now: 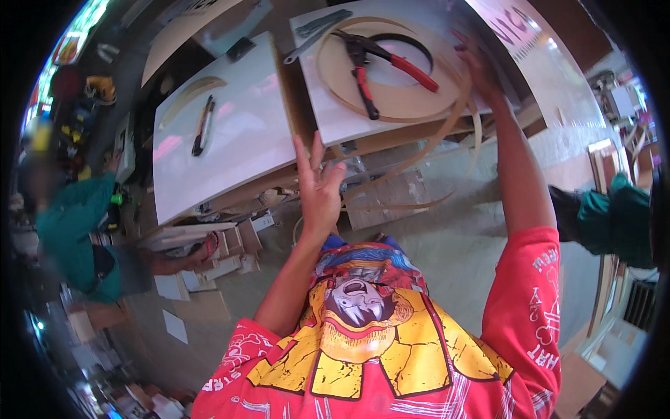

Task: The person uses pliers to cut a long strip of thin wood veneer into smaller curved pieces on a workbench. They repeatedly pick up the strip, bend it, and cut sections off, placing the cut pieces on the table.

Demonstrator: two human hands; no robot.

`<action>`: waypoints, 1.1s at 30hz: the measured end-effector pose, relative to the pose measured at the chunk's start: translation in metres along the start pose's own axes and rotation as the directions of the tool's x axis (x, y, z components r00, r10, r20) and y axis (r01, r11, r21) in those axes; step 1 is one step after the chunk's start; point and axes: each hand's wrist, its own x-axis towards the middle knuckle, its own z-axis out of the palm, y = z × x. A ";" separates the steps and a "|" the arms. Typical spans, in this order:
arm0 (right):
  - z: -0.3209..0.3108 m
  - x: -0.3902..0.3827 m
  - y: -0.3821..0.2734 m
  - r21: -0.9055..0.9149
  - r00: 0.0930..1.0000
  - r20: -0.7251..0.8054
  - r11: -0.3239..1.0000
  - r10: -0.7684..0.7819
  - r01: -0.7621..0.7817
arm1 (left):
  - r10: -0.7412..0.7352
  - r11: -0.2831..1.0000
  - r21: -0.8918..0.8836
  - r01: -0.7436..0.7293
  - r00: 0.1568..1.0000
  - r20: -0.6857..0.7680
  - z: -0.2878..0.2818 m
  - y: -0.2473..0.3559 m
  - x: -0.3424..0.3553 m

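Note:
My left hand is open, fingers stretched up against the near right corner of a white board. On that board lie a utility knife and a short curved tan strip. My right hand reaches to the right side of a second white board, its fingers apart beside a coil of thin tan edging strip. Loose ends of the strip hang over the near edge. Red-handled pliers rest across the coil, beside a black ring-shaped band. A metal wrench lies across the gap between the boards.
A person in green is at the left; another green-clad person is at the right. Wood offcuts lie on the floor below the left board. A glossy panel stands beyond my right arm.

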 end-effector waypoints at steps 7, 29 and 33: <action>0.003 -0.006 -0.022 0.107 0.997 0.038 0.992 0.062 -0.066 | 0.030 0.999 -0.019 -0.030 1.000 -0.008 -0.007 -0.004 -0.019; -0.021 -0.009 -0.004 0.149 0.997 0.060 0.987 0.050 -0.059 | -0.222 0.975 -0.111 0.193 0.888 -0.403 -0.086 -0.024 -0.061; -0.025 -0.013 -0.004 0.159 0.998 0.038 0.986 0.044 -0.050 | -0.208 0.978 -0.053 0.203 0.906 -0.370 -0.093 -0.030 -0.050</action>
